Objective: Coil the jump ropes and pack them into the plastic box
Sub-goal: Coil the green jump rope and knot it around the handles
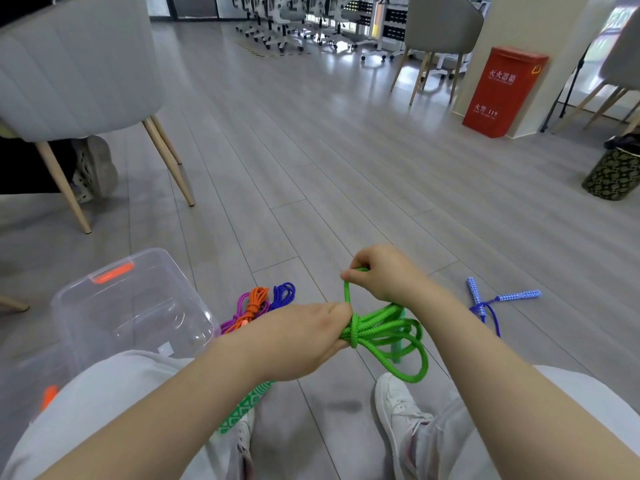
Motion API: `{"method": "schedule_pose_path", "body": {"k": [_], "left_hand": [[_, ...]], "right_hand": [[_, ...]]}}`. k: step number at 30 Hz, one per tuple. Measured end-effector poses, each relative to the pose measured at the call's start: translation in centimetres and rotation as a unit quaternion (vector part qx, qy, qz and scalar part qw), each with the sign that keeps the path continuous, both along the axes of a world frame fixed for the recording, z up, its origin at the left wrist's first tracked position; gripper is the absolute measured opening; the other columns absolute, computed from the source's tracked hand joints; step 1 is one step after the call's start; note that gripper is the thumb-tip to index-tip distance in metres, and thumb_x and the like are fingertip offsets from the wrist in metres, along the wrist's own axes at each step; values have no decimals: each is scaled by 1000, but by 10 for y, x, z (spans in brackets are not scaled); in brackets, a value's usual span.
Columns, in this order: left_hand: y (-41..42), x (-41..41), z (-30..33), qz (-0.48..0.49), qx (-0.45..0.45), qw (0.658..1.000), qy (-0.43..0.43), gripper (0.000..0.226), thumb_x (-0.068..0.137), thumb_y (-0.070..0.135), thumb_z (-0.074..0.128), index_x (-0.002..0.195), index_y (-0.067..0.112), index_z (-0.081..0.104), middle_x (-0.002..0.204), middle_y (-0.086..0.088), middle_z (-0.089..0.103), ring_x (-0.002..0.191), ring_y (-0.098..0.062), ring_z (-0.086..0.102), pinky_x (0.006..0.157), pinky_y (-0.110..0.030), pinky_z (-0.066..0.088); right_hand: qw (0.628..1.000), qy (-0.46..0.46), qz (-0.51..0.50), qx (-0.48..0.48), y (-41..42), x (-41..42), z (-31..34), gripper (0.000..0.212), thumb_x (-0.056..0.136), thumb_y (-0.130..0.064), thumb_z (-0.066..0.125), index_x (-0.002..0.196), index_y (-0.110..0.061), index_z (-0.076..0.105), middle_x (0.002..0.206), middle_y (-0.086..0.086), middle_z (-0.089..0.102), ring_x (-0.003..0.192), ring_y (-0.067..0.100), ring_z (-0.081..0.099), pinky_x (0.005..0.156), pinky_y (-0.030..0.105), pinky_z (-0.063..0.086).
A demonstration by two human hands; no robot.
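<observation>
Green jump rope [384, 332] coiled, left hand [304, 337] clamped on bundle's wrapped neck, right hand [379, 273] pinching its loose end just above. Clear plastic box [128, 306] left of rope; purple, orange, blue coils [258, 303] between them on floor.

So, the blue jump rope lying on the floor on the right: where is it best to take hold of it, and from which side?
Probably at the blue jump rope's two patterned handles, from above. They lie flat on the floor and meet near one end in a V, so one hand could gather both there. The cord trails toward the person's right arm; both hands are busy with the green rope.
</observation>
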State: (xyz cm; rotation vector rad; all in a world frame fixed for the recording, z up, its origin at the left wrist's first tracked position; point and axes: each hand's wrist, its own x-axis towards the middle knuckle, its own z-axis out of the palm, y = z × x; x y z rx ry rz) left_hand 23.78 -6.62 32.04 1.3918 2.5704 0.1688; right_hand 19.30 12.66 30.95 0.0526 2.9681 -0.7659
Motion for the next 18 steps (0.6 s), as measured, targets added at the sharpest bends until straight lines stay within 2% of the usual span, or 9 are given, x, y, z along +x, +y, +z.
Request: {"method": "schedule_pose_path", "body": {"k": [3,6,9,11,15,18], "left_hand": [[-2,-4,3,5,18,1000,-3,24,101,42,36,92,22,28,77,11,32,70,-15,39,64,-29,31],[-4,-6,4,-11,35,999,-26,23,100,42,38,89,25,29,82,10,37,73,-12,40,69,-30,38],[-7,-11,1,-25,93,992,-79,20,98,41,47,88,32,32,85,13,40,75,-3,41,69,-17,34],[-11,-15,0,-19,126,989,-74,15,95,41,52,93,31,40,86,15,40,77,2,42,68,-11,32],[-14,-19,1,12,173,985,4,29,91,51,52,101,23,51,83,17,42,76,-2,37,62,-15,31],[-11,-13,4,46,182,982,-9,28,91,46,57,93,23,41,74,16,40,70,-8,37,59,-22,28]], "right_hand": [[1000,3,-22,-5,5,-3,-1,25,87,-43,67,83,-18,64,62,-7,49,66,16,48,50,22,30],[1000,-5,-14,-13,4,-6,-3,27,87,-43,67,81,-17,62,60,-5,48,61,13,45,50,22,30],[1000,-4,-13,-15,4,-8,-3,29,87,-43,67,79,-15,61,61,-5,47,60,12,44,50,24,29],[1000,2,-23,-20,6,-10,-2,30,87,-43,66,78,-16,61,61,-5,48,63,14,46,52,26,31],[999,4,-41,-27,10,-13,-2,31,88,-44,66,80,-14,61,62,-3,49,62,15,46,51,28,33],[999,-14,-44,-3,14,-16,-3,31,87,-46,65,81,-16,60,64,-3,51,66,16,49,51,26,33]]}}
